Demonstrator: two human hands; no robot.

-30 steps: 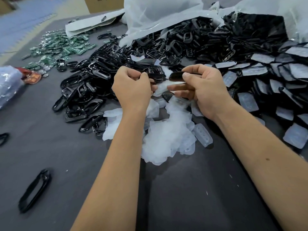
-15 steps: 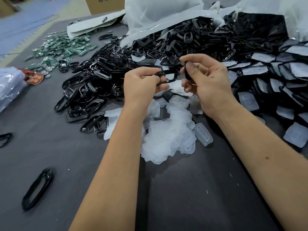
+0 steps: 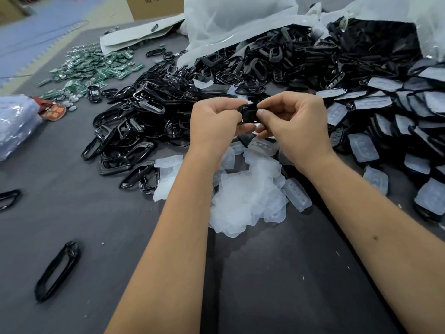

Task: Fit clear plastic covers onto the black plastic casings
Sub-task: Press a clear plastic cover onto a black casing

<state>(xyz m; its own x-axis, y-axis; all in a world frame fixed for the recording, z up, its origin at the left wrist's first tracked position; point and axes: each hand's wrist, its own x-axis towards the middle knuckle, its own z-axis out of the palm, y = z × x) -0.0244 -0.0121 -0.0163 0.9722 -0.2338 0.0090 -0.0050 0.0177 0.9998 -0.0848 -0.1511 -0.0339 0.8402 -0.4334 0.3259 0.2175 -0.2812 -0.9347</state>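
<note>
Both hands meet above the middle of the table around one black plastic casing point(image 3: 249, 113). My left hand point(image 3: 215, 122) grips its left end with curled fingers. My right hand point(image 3: 292, 119) pinches its right end between thumb and fingers. Whether a clear cover sits in the casing is hidden by my fingers. Just below my wrists lies a heap of clear plastic covers point(image 3: 245, 194). A big pile of bare black casings point(image 3: 154, 116) spreads to the left and behind. Casings with covers fitted point(image 3: 395, 121) lie stacked at the right.
Green circuit boards point(image 3: 94, 71) are scattered at the far left. A white plastic bag point(image 3: 240, 22) spills casings at the back. A bluish bag point(image 3: 14, 124) lies at the left edge. Single black frames point(image 3: 57, 271) lie on the grey tabletop point(image 3: 277, 285) nearby.
My hands have drawn together and a little nearer. A black frame and a second piece, held apart before, are now together between both hands as one casing.
</note>
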